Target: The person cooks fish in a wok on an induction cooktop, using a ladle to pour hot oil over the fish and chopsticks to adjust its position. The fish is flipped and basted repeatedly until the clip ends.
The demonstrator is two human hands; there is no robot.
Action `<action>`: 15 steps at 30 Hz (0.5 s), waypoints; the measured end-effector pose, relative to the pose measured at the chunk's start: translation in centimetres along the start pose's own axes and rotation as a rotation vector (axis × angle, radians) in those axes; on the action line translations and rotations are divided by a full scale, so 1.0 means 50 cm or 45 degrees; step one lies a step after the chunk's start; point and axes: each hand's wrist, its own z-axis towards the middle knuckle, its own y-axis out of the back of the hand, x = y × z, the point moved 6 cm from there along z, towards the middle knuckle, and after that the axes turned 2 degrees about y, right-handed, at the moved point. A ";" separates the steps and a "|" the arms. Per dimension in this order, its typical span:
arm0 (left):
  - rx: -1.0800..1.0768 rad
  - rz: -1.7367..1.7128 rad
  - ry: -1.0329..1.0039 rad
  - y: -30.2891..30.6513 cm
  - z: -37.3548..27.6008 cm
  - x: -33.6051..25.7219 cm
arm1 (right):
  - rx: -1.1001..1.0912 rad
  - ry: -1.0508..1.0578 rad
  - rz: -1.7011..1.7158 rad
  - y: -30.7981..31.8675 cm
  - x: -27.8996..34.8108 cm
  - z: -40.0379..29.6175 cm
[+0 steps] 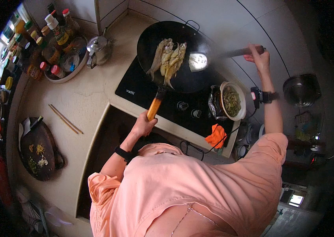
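My left hand (pixel 144 124) grips the wooden handle (pixel 154 107) of a black wok (pixel 181 81) on the hob. Several browned whole fish (pixel 168 59) lie side by side in the wok, left of its middle. Above the wok's right side, my right hand (pixel 258 56) is closed around the dark handle of a cooking turner (pixel 238 52), blurred towards its lower end. Beyond that blur a bright patch shows in the wok; I cannot tell whether it is the turner's blade or a reflection.
A bowl of chopped greens (pixel 231 102) and an orange cloth (pixel 216 136) are at the hob's right. Leftward lie chopsticks (pixel 65 119), a round chopping board (pixel 48 133) with a cleaver and chopped seasonings, a metal pot (pixel 98 47), and a tray (pixel 66 79) of bottles. A cable (pixel 229 133) hangs nearby.
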 end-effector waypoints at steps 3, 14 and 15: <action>-0.007 0.012 -0.062 -0.001 0.006 0.005 | 0.043 -0.182 -0.061 0.022 -0.049 0.042; 0.001 -0.056 -0.023 -0.001 -0.010 -0.010 | 0.013 -0.292 0.409 -0.021 -0.258 0.003; 0.006 -0.067 0.001 -0.002 -0.014 -0.006 | 0.015 -0.313 0.432 -0.013 -0.278 -0.008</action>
